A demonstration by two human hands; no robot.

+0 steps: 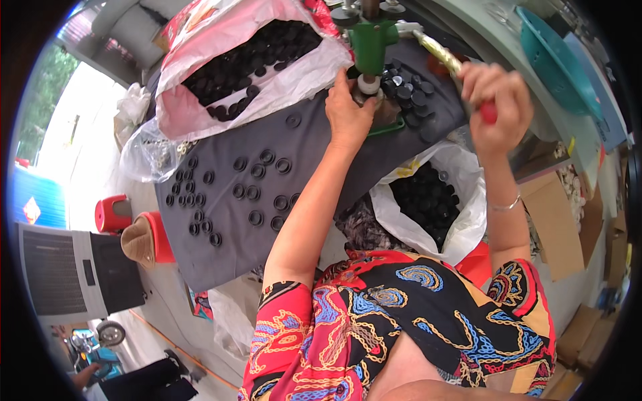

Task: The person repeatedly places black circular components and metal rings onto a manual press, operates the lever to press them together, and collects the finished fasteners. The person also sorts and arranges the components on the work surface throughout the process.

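Note:
A green hand press (369,47) stands at the far side of the cloth-covered table. Beneath its ram, my left hand (348,115) curls its thumb and fingers around the work spot; what they hold there is hidden. My right hand (498,110), slightly blurred, is wrapped around the press lever (438,50), and a red knob (489,112) shows by its palm. Right of the ram lies a heap of black round caps (418,100). Several black rings (257,171) are scattered on the grey cloth (224,257) to the left of my left forearm.
A large white-lined bag (287,90) of black parts lies open at the far left. Close to my body, another white bag (388,217) holds black caps. A teal basin (555,63) and cardboard (552,220) are at right. Left stand a red stool (112,212) and a cooler (60,271).

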